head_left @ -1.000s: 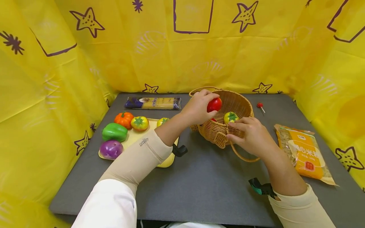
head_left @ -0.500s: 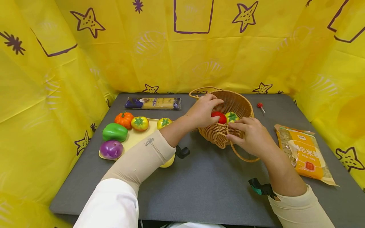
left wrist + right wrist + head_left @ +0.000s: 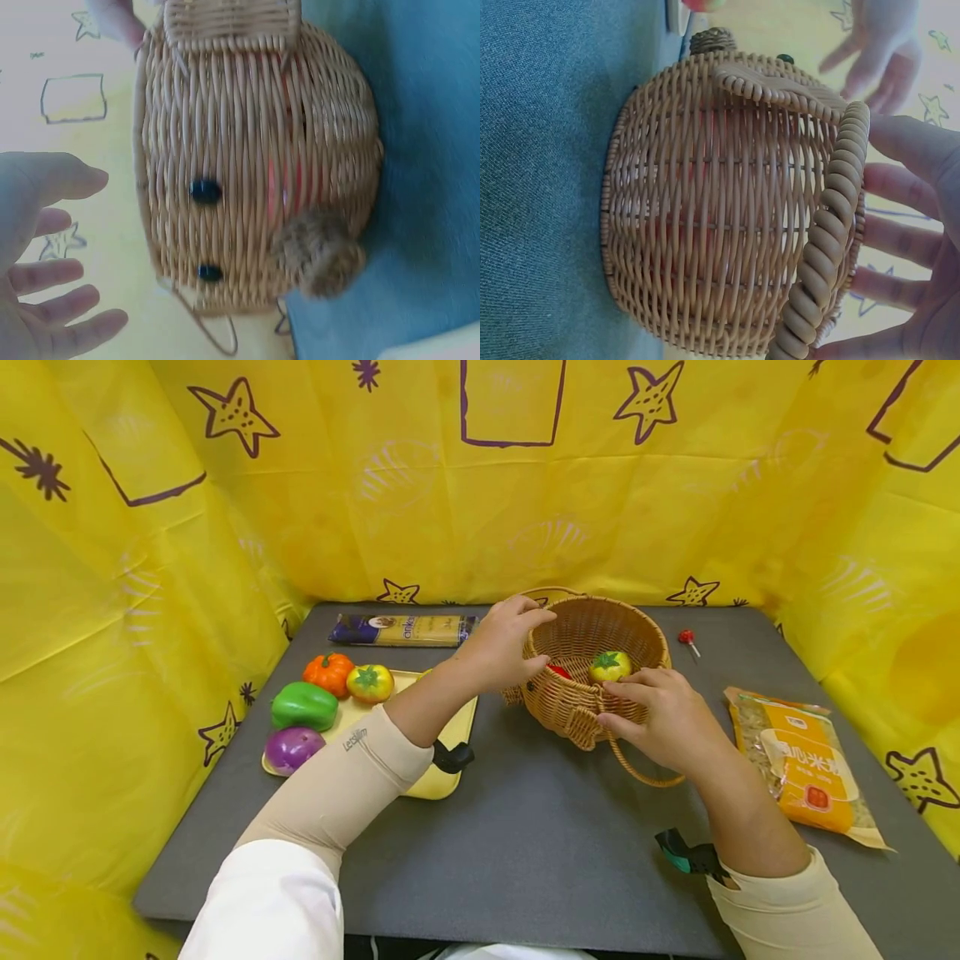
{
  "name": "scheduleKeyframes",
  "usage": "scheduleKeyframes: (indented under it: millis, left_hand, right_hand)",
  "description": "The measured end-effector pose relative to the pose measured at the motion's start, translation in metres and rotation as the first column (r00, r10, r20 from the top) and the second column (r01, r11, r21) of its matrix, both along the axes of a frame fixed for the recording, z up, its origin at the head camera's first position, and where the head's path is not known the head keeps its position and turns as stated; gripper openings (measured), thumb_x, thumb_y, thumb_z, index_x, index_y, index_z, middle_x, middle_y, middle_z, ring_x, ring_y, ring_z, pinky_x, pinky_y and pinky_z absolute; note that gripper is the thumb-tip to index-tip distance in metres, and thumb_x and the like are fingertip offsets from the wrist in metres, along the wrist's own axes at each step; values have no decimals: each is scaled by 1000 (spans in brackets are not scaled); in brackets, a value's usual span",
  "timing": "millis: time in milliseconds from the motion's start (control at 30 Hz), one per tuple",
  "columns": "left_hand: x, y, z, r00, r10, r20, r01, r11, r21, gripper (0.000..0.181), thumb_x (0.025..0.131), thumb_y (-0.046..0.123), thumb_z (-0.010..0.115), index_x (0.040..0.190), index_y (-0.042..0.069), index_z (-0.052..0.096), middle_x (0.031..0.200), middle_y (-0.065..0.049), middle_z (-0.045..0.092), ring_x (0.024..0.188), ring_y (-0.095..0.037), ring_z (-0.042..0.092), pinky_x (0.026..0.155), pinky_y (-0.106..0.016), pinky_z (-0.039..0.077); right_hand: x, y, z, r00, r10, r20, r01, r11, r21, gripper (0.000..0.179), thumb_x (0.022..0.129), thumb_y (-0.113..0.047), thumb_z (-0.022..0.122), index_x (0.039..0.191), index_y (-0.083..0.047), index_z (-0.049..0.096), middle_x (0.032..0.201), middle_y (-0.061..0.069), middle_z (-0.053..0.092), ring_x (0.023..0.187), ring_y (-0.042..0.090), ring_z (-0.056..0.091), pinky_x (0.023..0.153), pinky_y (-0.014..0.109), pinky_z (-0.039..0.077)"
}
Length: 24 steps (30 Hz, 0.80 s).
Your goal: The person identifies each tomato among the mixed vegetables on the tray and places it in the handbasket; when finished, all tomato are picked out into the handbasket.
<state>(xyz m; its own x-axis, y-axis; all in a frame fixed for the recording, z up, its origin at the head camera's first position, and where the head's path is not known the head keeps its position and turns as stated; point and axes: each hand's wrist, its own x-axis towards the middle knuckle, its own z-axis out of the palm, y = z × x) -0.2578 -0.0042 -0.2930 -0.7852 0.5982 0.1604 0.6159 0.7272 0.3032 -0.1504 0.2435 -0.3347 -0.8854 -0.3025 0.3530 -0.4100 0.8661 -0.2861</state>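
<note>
My left hand point(image 3: 495, 643) hovers at the left rim of a wicker basket point(image 3: 562, 710); in the left wrist view its fingers point(image 3: 82, 341) are spread and hold nothing. My right hand point(image 3: 667, 718) holds the basket's near right rim, with the thumb outside by the rope-like handle point(image 3: 829, 225) and the other fingers beyond the rim. Inside the basket lie a yellow toy tomato with a green leafy top point(image 3: 610, 667) and a red toy fruit point(image 3: 559, 672), mostly hidden by the near wall. Through the weave, red shows point(image 3: 289, 187) in the left wrist view.
On the left, a pale yellow tray point(image 3: 442, 768) bears an orange pumpkin point(image 3: 328, 674), a green pepper point(image 3: 303, 706), a purple eggplant point(image 3: 294, 750) and a yellow tomato point(image 3: 370, 683). A noodle packet point(image 3: 412, 631) lies behind it. Rightward are a lollipop point(image 3: 687, 637) and an orange-labelled bag point(image 3: 806, 768).
My left hand lowered the red toy fruit into the basket and let go of it, then drew back left to the rim. The right hand stayed at the basket.
</note>
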Motion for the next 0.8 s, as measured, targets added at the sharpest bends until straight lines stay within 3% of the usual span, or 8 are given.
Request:
scheduleKeyframes:
  millis: [300,467,600,800]
  left_hand:
    - [-11,-44,-12,994,80,78,-75,995,-62,60,95,34,71,150,18,51,145,-11,49,134,-33,45,108,-49,44]
    - [-18,-67,-27,983,138,117,-123,984,-130,60,94,34,72,148,16,54,149,-14,47,139,-37,44,113,-50,41]
    - [-20,-83,-41,981,157,111,-133,971,-197,58,91,30,73,144,10,58,147,-19,52,140,-42,43,117,-52,36]
    - [-16,-99,-59,972,194,131,-160,958,-238,54,89,26,71,140,10,63,139,-21,57,129,-48,51,108,-55,44]
  right_hand:
    - [1,2,1,1000,1,-7,-1,1000,7,43,86,-26,83,124,-8,75,117,22,69,115,46,58,99,62,44]
    - [0,1,1,1000,8,-14,-8,1000,1,42,86,-26,83,123,-7,75,117,22,69,114,46,58,97,62,45]
    - [0,0,0,1000,9,-20,-9,1000,-8,42,85,-25,84,123,-8,75,116,21,69,113,45,58,96,62,45]
    - [-1,0,-1,1000,12,-24,-12,1000,0,42,85,-25,84,122,-8,76,116,21,70,113,45,59,98,62,45]
